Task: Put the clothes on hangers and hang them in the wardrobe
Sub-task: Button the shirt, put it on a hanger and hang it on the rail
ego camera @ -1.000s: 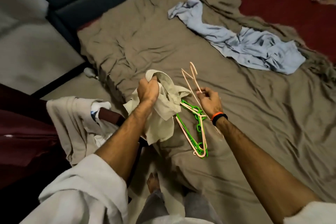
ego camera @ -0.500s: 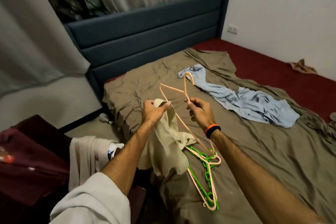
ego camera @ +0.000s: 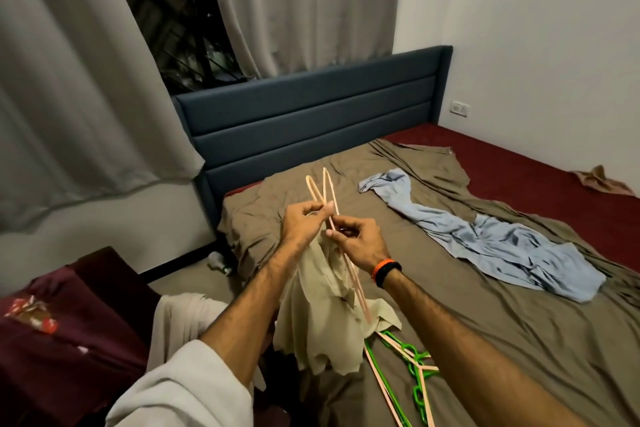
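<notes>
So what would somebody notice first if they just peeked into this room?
Probably the two hands in the middle: the left hand and right hand hold a pink hanger up over a cream shirt that dangles below them. Next, the crumpled blue garment sprawled across the brown bedsheet to the right, and more pink and green hangers lying near the bed's front edge.

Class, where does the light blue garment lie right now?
In the head view, the light blue garment lies spread on the brown bedsheet, to the right of both hands, beyond the spare hangers.
</notes>
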